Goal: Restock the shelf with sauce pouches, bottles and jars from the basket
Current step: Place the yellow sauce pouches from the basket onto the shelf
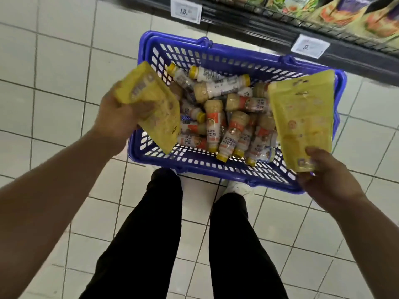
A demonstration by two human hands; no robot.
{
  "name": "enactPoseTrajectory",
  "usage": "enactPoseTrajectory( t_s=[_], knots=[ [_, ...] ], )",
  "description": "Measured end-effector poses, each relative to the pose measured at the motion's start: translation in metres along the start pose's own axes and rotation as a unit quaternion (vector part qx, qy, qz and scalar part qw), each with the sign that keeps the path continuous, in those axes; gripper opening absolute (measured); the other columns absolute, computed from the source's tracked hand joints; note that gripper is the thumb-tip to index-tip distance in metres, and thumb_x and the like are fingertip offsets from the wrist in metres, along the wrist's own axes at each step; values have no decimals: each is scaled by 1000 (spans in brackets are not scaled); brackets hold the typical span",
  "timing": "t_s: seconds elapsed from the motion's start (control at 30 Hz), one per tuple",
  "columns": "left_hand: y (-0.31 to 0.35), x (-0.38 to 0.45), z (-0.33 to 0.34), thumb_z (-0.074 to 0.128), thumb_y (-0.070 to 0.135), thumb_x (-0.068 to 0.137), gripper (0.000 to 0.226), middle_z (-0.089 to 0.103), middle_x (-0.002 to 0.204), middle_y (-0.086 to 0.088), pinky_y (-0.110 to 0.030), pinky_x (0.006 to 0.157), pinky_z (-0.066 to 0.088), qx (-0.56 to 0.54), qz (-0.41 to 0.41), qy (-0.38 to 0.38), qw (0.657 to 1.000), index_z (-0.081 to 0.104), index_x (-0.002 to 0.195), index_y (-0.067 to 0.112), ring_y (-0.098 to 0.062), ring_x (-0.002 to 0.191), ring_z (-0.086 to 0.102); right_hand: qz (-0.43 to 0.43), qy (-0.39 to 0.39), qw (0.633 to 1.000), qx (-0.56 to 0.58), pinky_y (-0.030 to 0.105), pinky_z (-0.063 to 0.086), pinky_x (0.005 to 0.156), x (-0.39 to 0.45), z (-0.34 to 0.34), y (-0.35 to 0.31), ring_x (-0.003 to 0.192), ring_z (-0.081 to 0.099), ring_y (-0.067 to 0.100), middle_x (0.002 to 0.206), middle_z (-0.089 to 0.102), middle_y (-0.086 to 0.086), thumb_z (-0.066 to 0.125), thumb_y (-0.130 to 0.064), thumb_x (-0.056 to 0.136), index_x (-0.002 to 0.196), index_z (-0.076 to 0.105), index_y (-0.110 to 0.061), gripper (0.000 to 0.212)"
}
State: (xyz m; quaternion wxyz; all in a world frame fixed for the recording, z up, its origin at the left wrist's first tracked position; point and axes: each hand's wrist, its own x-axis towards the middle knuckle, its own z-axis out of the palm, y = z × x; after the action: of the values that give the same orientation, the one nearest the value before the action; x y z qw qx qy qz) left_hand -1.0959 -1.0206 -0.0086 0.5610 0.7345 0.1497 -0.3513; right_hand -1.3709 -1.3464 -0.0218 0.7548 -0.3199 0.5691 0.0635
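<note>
A blue plastic basket (218,59) stands on the tiled floor in front of my feet, holding several sauce bottles (231,134) with yellow caps lying in a heap. My left hand (121,117) grips a yellow sauce pouch (155,108) above the basket's left side. My right hand (326,178) holds a second yellow pouch (302,117) by its lower end over the basket's right side, thumb on its face. The shelf (280,20) runs along the top right, with green and orange pouches (336,11) standing on it.
Two white price tags (186,10) (309,46) hang on the shelf's dark front rail. My legs in black trousers and white shoes (237,187) stand just behind the basket. Light floor tiles (54,61) spread to the left.
</note>
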Motion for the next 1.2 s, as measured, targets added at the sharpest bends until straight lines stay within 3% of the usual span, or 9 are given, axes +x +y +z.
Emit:
enactPoseTrajectory(
  t_s=[0.13, 0.37, 0.53, 0.6, 0.73, 0.83, 0.97, 1.1, 1.2],
  knots=[
    [25, -54, -32, 71, -9, 81, 63, 64, 127, -18, -55, 83, 60, -41, -5, -7, 999, 50, 135, 14, -38, 109, 70, 27, -35, 998, 39, 17, 40, 58, -52, -4, -18, 80, 67, 13, 98, 71, -4, 58, -11, 87, 90, 77, -23, 23],
    [128, -173, -47, 52, -7, 88, 42, 54, 118, -18, -37, 76, 56, -160, 35, -41, 986, 48, 125, 13, -31, 104, 64, 86, -112, 990, -12, 32, 56, 67, -185, 24, -91, 86, 68, 28, 116, 65, 13, 67, -12, 78, 121, 58, -13, 44],
    [243, -274, 0, 50, 19, 101, 18, 67, 109, -7, -34, 74, 51, -224, 36, -56, 972, 64, 111, 16, -24, 96, 67, 16, -211, 969, -130, 61, 54, 89, -304, 88, -167, 111, 65, 41, 128, 65, 18, 65, -7, 77, 139, 52, -6, 63],
    [287, -310, 19, 50, 10, 100, 32, 58, 121, -15, -42, 78, 50, -256, 41, -35, 965, 47, 131, 3, -32, 106, 62, -33, -235, 962, -132, 60, 55, 86, -354, 117, -197, 107, 68, 41, 124, 66, 23, 71, -2, 72, 132, 57, -3, 62],
    [364, -371, 41, 47, -9, 91, 47, 54, 127, -20, -59, 96, 47, -321, 82, -42, 943, 40, 134, 7, -37, 116, 56, -145, -229, 955, -121, 74, 41, 98, -442, 156, -253, 106, 63, 45, 117, 65, 28, 73, 3, 66, 128, 58, 5, 64],
    [415, -410, 49, 50, -15, 82, 59, 59, 124, -15, -55, 92, 52, -377, 129, -86, 913, 44, 132, 16, -36, 113, 60, -216, -263, 934, -110, 62, 46, 102, -491, 171, -290, 109, 66, 38, 117, 70, 20, 74, 8, 67, 123, 64, -6, 59],
    [467, -456, 55, 55, -12, 76, 65, 62, 134, -21, -52, 95, 55, -393, 196, -173, 882, 51, 138, 6, -38, 120, 63, -277, -304, 910, -47, 56, 49, 101, -544, 194, -332, 121, 62, 38, 130, 66, 17, 67, -11, 82, 136, 56, -9, 56],
    [504, -486, 59, 61, -6, 73, 73, 59, 138, -23, -53, 102, 52, -427, 213, -203, 855, 47, 144, 0, -38, 121, 62, -276, -314, 908, 19, 41, 59, 76, -588, 217, -366, 102, 72, 29, 115, 73, 11, 65, -21, 82, 141, 53, -8, 62],
    [523, -495, 56, 62, -8, 73, 65, 64, 130, -24, -60, 104, 47, -371, 243, -204, 873, 56, 136, 6, -43, 120, 61, -297, -334, 894, 20, 42, 59, 73, -614, 230, -385, 100, 73, 31, 114, 74, 13, 67, -25, 80, 139, 55, -9, 62]
  ],
)
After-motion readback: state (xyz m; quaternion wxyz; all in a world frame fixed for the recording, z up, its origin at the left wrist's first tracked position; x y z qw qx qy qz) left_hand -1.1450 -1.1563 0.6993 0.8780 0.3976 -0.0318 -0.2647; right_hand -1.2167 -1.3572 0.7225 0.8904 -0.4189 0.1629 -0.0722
